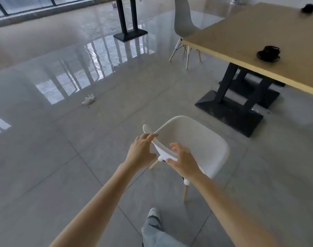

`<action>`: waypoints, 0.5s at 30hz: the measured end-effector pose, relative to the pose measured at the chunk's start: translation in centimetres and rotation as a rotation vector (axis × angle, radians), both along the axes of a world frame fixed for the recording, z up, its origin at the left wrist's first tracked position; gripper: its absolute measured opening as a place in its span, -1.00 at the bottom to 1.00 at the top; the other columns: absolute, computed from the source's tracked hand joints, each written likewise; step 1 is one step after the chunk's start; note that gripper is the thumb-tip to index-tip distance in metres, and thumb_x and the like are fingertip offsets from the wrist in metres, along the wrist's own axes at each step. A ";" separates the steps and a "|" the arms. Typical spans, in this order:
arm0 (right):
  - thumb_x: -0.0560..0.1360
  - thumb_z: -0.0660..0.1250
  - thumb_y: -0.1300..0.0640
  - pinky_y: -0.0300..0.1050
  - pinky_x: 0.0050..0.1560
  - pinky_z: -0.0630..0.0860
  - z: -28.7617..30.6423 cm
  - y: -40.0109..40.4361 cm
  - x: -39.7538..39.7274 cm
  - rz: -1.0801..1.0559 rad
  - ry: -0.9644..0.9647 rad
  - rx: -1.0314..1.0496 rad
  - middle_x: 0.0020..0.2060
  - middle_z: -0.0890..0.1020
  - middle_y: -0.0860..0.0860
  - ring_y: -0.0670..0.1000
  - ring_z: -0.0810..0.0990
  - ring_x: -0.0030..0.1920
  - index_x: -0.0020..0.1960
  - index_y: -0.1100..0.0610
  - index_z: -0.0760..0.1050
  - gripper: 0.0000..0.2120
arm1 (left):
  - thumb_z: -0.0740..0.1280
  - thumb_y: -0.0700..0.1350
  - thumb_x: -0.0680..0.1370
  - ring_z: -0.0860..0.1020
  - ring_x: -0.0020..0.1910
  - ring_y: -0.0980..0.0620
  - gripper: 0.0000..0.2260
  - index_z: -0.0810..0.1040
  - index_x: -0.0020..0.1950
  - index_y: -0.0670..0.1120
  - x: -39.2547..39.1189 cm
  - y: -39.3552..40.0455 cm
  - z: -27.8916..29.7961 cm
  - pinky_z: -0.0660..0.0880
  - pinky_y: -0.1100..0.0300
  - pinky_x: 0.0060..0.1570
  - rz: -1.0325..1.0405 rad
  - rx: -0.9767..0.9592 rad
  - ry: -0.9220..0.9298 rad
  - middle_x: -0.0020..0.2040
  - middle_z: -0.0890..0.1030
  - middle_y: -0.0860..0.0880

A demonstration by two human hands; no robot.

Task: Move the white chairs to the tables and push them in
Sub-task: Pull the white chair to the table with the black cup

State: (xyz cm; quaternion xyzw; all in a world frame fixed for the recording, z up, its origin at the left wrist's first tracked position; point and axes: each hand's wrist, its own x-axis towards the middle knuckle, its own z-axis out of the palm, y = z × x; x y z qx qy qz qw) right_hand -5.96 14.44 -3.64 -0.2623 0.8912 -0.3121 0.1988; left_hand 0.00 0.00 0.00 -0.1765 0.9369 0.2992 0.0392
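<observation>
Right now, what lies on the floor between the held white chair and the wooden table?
In the head view, only bare grey tile separates the white chair from the table, up to its black base.

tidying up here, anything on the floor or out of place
A crumpled white scrap lies loose on the floor, left of the chair both hands hold. That chair stands clear of the table, not pushed in.

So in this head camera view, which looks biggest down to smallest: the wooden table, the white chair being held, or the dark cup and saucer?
1. wooden table
2. white chair, though nearness enlarges it
3. dark cup and saucer
</observation>
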 end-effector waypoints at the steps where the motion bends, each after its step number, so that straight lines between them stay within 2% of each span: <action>1: 0.47 0.32 0.11 -0.16 0.16 0.35 -0.4 -1.0 -0.4 -0.003 0.027 0.034 0.22 0.50 0.06 0.09 0.39 0.24 0.37 0.11 0.31 -0.51 | 0.34 -0.20 0.41 0.31 0.36 -0.05 -0.36 0.24 0.46 0.04 -0.6 -0.9 -0.3 0.38 0.12 0.24 -0.040 -0.058 -0.035 0.43 0.34 0.00; 7: 0.49 0.26 0.08 -0.09 0.20 0.36 -2.4 -5.1 -2.0 -0.010 0.079 0.183 0.26 0.47 0.04 0.10 0.42 0.24 0.39 0.11 0.27 -0.51 | 0.34 -0.11 0.42 0.12 0.50 0.01 -0.35 0.19 0.48 0.06 -4.8 -5.1 -3.1 0.10 0.15 0.43 -0.324 -0.317 -0.089 0.50 0.22 0.04; 11: 0.51 0.23 0.04 -0.10 0.22 0.35 -3.6 -5.5 -2.0 -0.113 0.035 0.248 0.24 0.50 0.03 0.08 0.45 0.23 0.37 0.10 0.30 -0.54 | 0.30 -0.03 0.47 -0.01 0.54 -0.02 -0.39 0.16 0.49 0.04 -7.2 -6.5 -4.7 -0.16 -0.01 0.52 -0.584 -0.526 -0.189 0.54 0.12 0.00; 13: 0.52 0.22 0.02 -0.10 0.18 0.38 -4.1 -5.6 -1.9 -0.178 0.047 0.244 0.19 0.55 0.03 0.08 0.49 0.18 0.32 0.11 0.36 -0.60 | 0.27 0.02 0.50 0.08 0.53 -0.01 -0.50 0.29 0.44 0.01 -8.4 -6.9 -5.7 -0.13 -0.03 0.51 -0.709 -0.533 -0.169 0.50 0.24 -0.01; 14: 0.52 0.22 0.02 -0.09 0.14 0.41 -4.4 -5.7 -1.7 -0.187 0.077 0.253 0.13 0.58 0.03 0.08 0.53 0.13 0.28 0.11 0.40 -0.64 | 0.32 0.04 0.46 0.23 0.48 0.00 -0.55 0.43 0.35 0.01 -8.7 -7.1 -6.3 0.00 -0.03 0.49 -0.779 -0.543 -0.097 0.42 0.39 -0.01; 15: 0.50 0.23 0.03 -0.06 0.09 0.45 -4.7 -5.9 -1.6 -0.223 0.115 0.265 0.07 0.61 0.04 0.09 0.56 0.07 0.22 0.13 0.45 -0.67 | 0.42 0.05 0.35 0.45 0.34 0.01 -0.59 0.58 0.17 0.02 -9.5 -7.3 -7.0 0.22 -0.02 0.42 -0.869 -0.557 -0.006 0.25 0.56 0.01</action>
